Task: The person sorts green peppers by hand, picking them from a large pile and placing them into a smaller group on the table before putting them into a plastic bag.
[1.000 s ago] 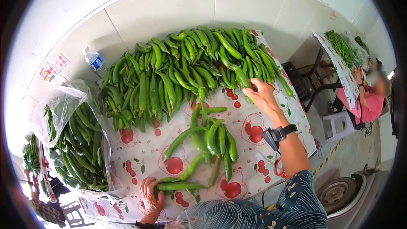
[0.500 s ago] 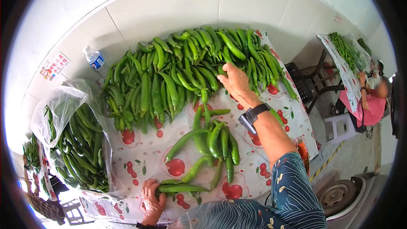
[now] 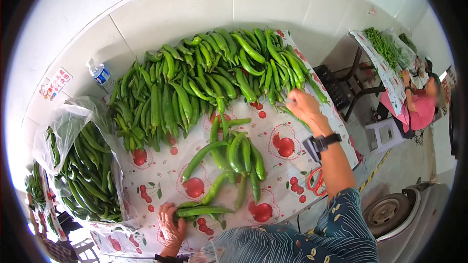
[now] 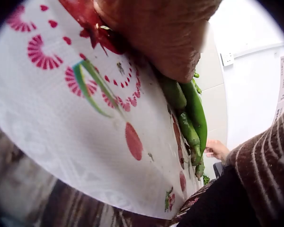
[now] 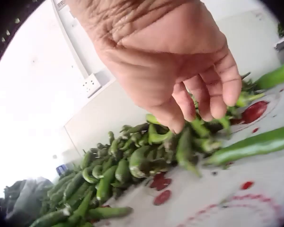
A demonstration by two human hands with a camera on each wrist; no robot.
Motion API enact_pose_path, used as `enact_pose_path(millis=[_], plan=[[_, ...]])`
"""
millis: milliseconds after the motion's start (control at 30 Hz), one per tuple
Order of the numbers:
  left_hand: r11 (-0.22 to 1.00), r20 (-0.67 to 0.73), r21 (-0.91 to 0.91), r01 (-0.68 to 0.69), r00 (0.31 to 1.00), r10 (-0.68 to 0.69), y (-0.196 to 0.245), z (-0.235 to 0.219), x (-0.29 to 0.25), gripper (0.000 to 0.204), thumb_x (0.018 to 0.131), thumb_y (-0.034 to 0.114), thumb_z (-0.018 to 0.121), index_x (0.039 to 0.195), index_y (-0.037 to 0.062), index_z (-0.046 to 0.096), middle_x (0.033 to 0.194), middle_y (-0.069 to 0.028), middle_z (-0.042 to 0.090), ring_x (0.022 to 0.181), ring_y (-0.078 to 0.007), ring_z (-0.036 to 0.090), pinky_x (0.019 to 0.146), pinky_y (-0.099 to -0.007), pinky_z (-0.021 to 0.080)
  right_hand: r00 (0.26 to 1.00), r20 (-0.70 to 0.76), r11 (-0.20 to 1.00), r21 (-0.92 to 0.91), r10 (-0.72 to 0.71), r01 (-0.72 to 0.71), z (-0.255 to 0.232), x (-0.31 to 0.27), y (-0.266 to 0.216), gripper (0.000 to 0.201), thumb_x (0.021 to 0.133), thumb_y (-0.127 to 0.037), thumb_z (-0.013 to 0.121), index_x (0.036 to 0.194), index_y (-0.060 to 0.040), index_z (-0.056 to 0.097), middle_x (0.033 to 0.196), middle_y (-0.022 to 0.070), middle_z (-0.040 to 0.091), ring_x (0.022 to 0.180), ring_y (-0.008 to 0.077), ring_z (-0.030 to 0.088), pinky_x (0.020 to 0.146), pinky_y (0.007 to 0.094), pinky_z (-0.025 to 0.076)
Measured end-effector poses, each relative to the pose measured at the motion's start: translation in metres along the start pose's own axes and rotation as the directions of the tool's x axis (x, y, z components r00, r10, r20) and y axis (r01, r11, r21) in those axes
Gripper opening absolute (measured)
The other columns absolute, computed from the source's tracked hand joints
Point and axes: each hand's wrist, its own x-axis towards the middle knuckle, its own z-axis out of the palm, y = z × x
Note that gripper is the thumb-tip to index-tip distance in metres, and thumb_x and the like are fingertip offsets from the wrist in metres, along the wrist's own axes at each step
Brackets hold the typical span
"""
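Long green peppers lie in a wide heap (image 3: 165,102) across the back of the table. Over its front right edge my right hand (image 3: 304,107) hovers with fingers loosely bent and nothing between them, as the right wrist view shows. Just below it, a single pepper (image 5: 255,145) lies on the cloth. My left hand (image 3: 170,229) rests on the cloth near the front edge, its thumb against the end of a pepper (image 3: 204,210). A small loose group of peppers (image 3: 236,153) lies mid-table, between the hands.
A clear plastic bag of darker peppers (image 3: 90,175) stands at the left. A water bottle (image 3: 100,74) is behind the heap by the wall. Red-handled scissors (image 3: 317,182) lie at the right edge. A person in pink (image 3: 414,109) sits at another table on the right.
My right hand carried a pepper left to the front of the heap and let go of it there. It has since come back right, without it. My left hand stayed in place.
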Motion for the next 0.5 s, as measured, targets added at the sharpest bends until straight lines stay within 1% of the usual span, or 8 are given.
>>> enact_pose_path(millis=[33, 100, 133, 200, 300, 400, 500], plan=[[1.000, 0.002, -0.001, 0.002, 1.000, -0.002, -0.001, 0.000, 0.000, 0.039, 0.075, 0.012, 0.059, 0.111, 0.0019, 0.051, 0.118, -0.0195, 0.052, 0.114, -0.0415, 0.047, 0.099, -0.0509, 0.037, 0.999, -0.014, 0.998, -0.053, 0.031, -0.032, 0.005, -0.014, 0.019, 0.022, 0.076, -0.024, 0.070, 0.090, -0.0083, 0.065, 0.083, 0.0124, 0.068, 0.078, 0.0303, 0.066, 0.069, 0.0395, 0.050], [1.000, 0.005, 0.003, 0.006, 1.000, -0.007, -0.001, 0.000, -0.001, 0.039, 0.075, 0.013, 0.059, 0.111, 0.0020, 0.051, 0.118, -0.0193, 0.052, 0.115, -0.0414, 0.047, 0.099, -0.0509, 0.037, 0.973, 0.135, 0.969, -0.193, 0.185, -0.157, 0.011, -0.034, 0.043, 0.026, 0.074, -0.024, 0.072, 0.091, -0.0059, 0.065, 0.084, 0.0137, 0.068, 0.079, 0.0317, 0.066, 0.070, 0.0408, 0.050], [1.000, 0.007, 0.009, 0.007, 1.000, -0.008, -0.001, 0.000, -0.001, 0.039, 0.075, 0.013, 0.059, 0.111, 0.0021, 0.051, 0.118, -0.0192, 0.052, 0.115, -0.0413, 0.047, 0.099, -0.0509, 0.037, 0.971, 0.136, 0.971, -0.160, 0.198, -0.175, 0.013, -0.043, 0.049, 0.025, 0.074, -0.023, 0.072, 0.090, -0.0051, 0.065, 0.083, 0.0137, 0.068, 0.078, 0.0308, 0.065, 0.070, 0.0401, 0.050], [1.000, 0.012, 0.014, 0.011, 1.000, -0.012, -0.001, -0.001, -0.001, 0.039, 0.074, 0.013, 0.060, 0.111, 0.0022, 0.051, 0.118, -0.0191, 0.052, 0.115, -0.0412, 0.047, 0.099, -0.0509, 0.037, 0.964, 0.140, 0.972, -0.092, 0.227, -0.216, 0.014, -0.056, 0.054, 0.025, 0.074, -0.021, 0.073, 0.090, -0.0036, 0.064, 0.082, 0.0136, 0.067, 0.076, 0.0291, 0.065, 0.069, 0.0387, 0.050], [1.000, 0.019, 0.014, 0.017, 1.000, -0.018, 0.000, -0.002, 0.001, 0.040, 0.074, 0.013, 0.060, 0.111, 0.0024, 0.051, 0.119, -0.0189, 0.052, 0.115, -0.0410, 0.047, 0.099, -0.0508, 0.037, 0.941, 0.204, 0.950, 0.104, 0.271, -0.296, 0.003, -0.061, 0.046, 0.024, 0.074, -0.022, 0.066, 0.088, -0.0029, 0.065, 0.085, 0.0156, 0.068, 0.079, 0.0318, 0.066, 0.072, 0.0399, 0.051], [1.000, 0.021, 0.012, 0.027, 0.999, -0.028, 0.000, -0.001, 0.000, 0.040, 0.074, 0.012, 0.060, 0.112, 0.0025, 0.051, 0.119, -0.0187, 0.052, 0.115, -0.0409, 0.047, 0.099, -0.0507, 0.036, 0.978, 0.102, 0.901, 0.383, 0.180, -0.206, -0.001, -0.047, 0.027, 0.026, 0.073, -0.024, 0.069, 0.087, -0.0026, 0.064, 0.082, 0.0136, 0.068, 0.075, 0.0257, 0.065, 0.070, 0.0360, 0.050], [0.999, 0.016, 0.002, 0.032, 0.999, -0.032, 0.001, -0.002, 0.001, 0.040, 0.074, 0.012, 0.059, 0.111, 0.0024, 0.052, 0.118, -0.0185, 0.052, 0.114, -0.0409, 0.047, 0.100, -0.0507, 0.036, 0.993, 0.047, 0.853, 0.508, 0.106, -0.115, -0.002, -0.015, -0.014, 0.027, 0.073, -0.025, 0.071, 0.086, -0.0021, 0.063, 0.079, 0.0124, 0.067, 0.072, 0.0225, 0.065, 0.068, 0.0334, 0.050]])
